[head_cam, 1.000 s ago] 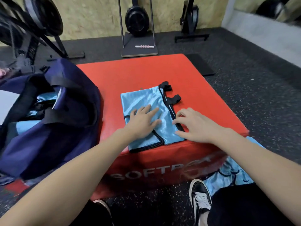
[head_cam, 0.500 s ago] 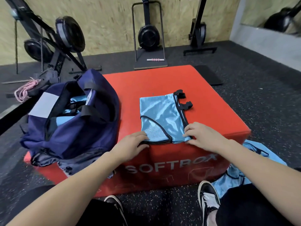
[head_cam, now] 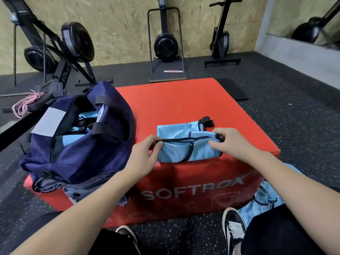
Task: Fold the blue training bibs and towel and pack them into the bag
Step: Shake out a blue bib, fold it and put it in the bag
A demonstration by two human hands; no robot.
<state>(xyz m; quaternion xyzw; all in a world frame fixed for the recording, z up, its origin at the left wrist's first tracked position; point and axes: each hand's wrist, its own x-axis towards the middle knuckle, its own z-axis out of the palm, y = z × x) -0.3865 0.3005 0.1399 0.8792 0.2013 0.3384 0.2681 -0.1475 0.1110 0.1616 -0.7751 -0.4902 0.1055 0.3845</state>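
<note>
A light blue training bib with black trim (head_cam: 182,142) lies on the near part of the red soft box (head_cam: 184,100), its near half lifted and folded away from me. My left hand (head_cam: 145,153) pinches the bib's left corner. My right hand (head_cam: 230,142) pinches its right corner by the black trim. The navy bag (head_cam: 77,140) stands open on the box's left side, with blue fabric (head_cam: 86,115) visible inside. More blue bibs (head_cam: 263,199) lie heaped on the floor to the right of the box, beside my right leg.
My two shoes (head_cam: 233,229) stand on the black rubber floor in front of the box. Rowing machines (head_cam: 165,43) lean against the far wooden wall. A pink rope (head_cam: 27,103) lies on the floor at the left. A black mat (head_cam: 233,89) lies behind the box.
Both hands took the bib's near corners and lifted the near edge up and away, folding it over. The camera view rose and shifted, showing more of the bag.
</note>
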